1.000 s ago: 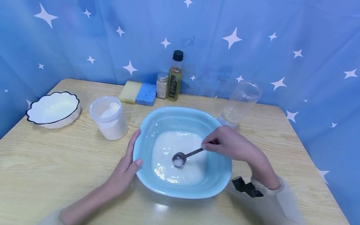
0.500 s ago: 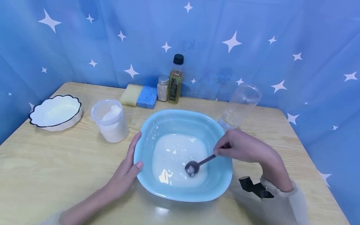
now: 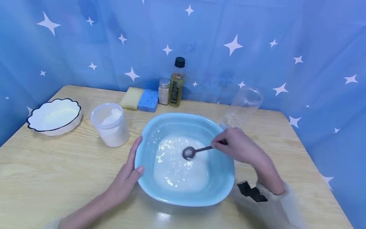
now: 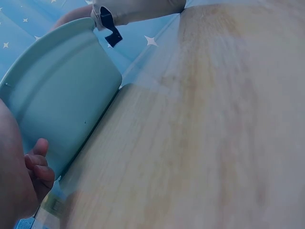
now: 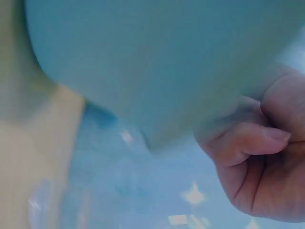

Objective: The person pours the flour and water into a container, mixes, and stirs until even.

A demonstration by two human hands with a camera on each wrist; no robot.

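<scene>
Bowl (image 3: 224, 178) of white liquid (image 3: 183, 178) at frame centre, gripped at its left edge by left hand (image 3: 125, 178); spoon (image 3: 189, 153) inside, pinched by right hand (image 3: 237, 144). Stirring, seemingly; steady bowl needed for next stroke.

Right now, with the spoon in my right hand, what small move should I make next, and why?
Probably draw the dark spoon gently through the white liquid: your right hand pinches its handle, its scoop end is at or just above the liquid, and your left hand grips the side of the blue basin, so it seems braced for stirring.
</scene>
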